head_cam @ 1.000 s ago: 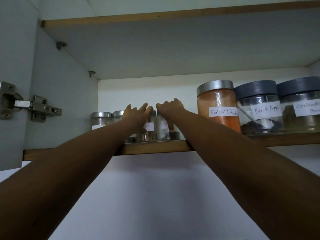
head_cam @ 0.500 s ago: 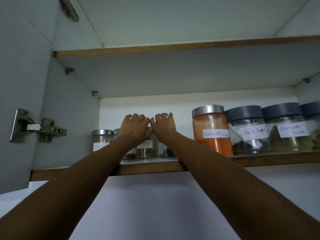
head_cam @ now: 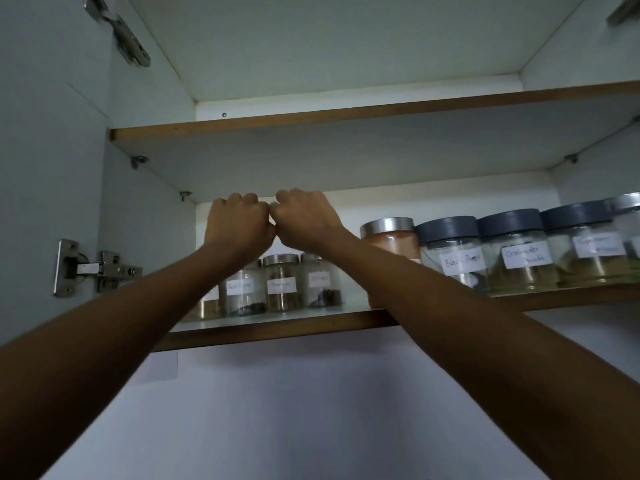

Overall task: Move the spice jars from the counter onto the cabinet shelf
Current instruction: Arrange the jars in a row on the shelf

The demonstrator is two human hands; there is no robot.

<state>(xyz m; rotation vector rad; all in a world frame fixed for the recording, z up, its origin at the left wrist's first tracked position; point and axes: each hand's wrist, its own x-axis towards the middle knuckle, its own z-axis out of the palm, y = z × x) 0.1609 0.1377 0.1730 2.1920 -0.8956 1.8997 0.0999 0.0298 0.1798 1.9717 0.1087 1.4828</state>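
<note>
Knuckles touching, your left hand and right hand curl their fingers out of sight above the spice jars standing on the shelf, so whether they hold anything cannot be told.

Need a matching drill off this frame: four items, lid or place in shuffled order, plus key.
1 orange powder jar
2 Black Pepper jar
3 lower hinge
4 left hand

A dark grey lid
B metal, at the cabinet's left side
C silver lid
D above the small jars, knuckles against the right hand

Pairs: 1-C, 2-A, 3-B, 4-D
</note>
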